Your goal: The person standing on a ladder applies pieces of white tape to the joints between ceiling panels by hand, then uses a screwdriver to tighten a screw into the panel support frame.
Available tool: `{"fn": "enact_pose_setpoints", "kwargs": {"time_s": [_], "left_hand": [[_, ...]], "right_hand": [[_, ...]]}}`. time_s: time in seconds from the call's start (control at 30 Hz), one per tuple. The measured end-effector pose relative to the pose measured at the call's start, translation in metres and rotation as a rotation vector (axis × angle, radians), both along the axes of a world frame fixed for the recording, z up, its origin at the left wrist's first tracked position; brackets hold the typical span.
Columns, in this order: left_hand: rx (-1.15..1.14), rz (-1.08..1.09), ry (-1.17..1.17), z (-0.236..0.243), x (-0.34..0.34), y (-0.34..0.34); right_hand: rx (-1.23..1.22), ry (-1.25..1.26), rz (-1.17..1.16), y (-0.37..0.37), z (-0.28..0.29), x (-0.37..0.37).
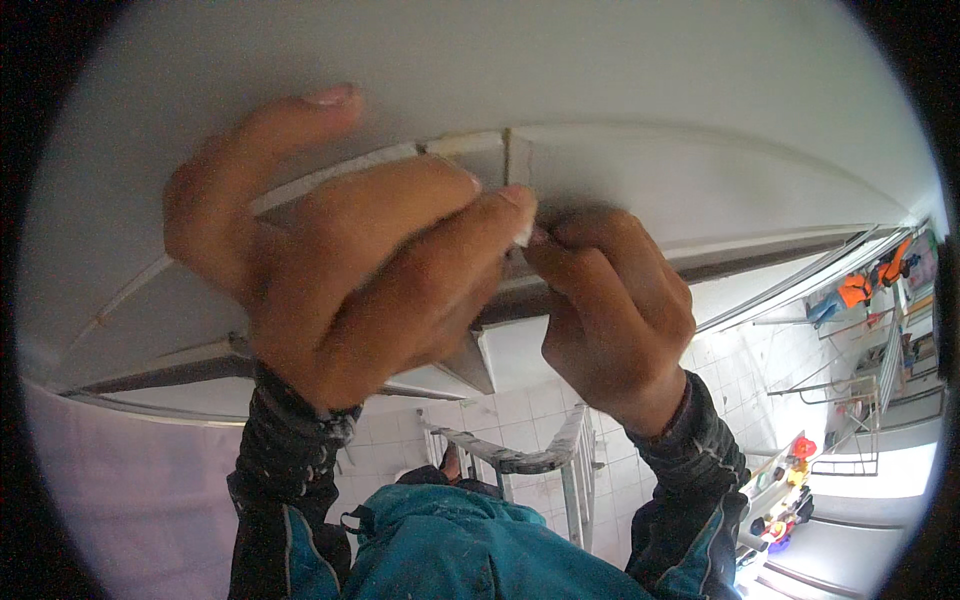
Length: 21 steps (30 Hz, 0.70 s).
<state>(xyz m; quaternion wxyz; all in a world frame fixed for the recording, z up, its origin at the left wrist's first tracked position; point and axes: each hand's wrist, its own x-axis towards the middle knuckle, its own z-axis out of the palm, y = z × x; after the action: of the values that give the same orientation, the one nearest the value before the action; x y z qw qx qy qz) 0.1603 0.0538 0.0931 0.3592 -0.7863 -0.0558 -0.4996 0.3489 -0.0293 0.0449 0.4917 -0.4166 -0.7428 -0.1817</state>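
My left hand is raised to the panel with thumb and finger pinched together at a small white scrap; another finger stretches out toward the pale surface. Against the other side of the scrap, the fingertips of my right hand are pressed together, the rest curled. What the scrap is made of, I cannot tell. Just behind both hands runs a pale grey curved panel, with a narrow vertical gap near the left fingertips. A brown strip follows the panel's lower edge, partly covered by my hands.
Below me stands a metal stepladder on a white tiled floor. To the right are a metal scaffold frame and a person in an orange top. Several coloured items, one a red helmet-like thing, lie at lower right.
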Motion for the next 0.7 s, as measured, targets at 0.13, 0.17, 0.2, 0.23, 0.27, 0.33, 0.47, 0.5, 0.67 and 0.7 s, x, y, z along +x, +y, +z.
{"fn": "enact_pose_setpoints", "kwargs": {"time_s": [0.13, 0.17, 0.2, 0.23, 0.27, 0.33, 0.47, 0.5, 0.67, 0.7], "left_hand": [[-0.010, 0.000, -0.003, 0.000, -0.001, 0.001], [-0.014, 0.023, 0.007, 0.003, 0.000, -0.001], [-0.019, 0.032, 0.008, 0.002, 0.001, -0.002], [-0.023, 0.041, 0.007, 0.002, 0.002, -0.002], [-0.042, 0.023, 0.008, 0.001, 0.004, -0.001], [-0.055, 0.035, 0.007, 0.002, -0.003, -0.004], [-0.088, -0.001, 0.006, -0.001, -0.002, -0.002], [-0.084, -0.007, 0.005, -0.001, -0.001, -0.003], [0.021, -0.028, -0.013, 0.001, 0.003, 0.006], [0.029, -0.040, -0.024, 0.001, 0.002, 0.008]], "right_hand": [[0.058, 0.036, -0.038, 0.004, 0.003, 0.000], [0.076, 0.051, -0.052, 0.003, 0.004, 0.001], [0.039, 0.060, -0.052, 0.002, 0.005, 0.002], [0.020, 0.061, -0.054, 0.001, 0.006, 0.003], [-0.001, 0.063, -0.060, 0.000, 0.006, 0.004], [0.006, 0.061, -0.056, 0.001, 0.008, -0.002], [0.002, 0.036, -0.053, 0.003, 0.004, -0.003], [0.014, 0.023, -0.016, 0.003, 0.001, -0.002], [0.009, 0.016, 0.014, 0.003, -0.003, 0.004], [0.008, 0.018, 0.022, 0.005, -0.003, 0.005]]}}
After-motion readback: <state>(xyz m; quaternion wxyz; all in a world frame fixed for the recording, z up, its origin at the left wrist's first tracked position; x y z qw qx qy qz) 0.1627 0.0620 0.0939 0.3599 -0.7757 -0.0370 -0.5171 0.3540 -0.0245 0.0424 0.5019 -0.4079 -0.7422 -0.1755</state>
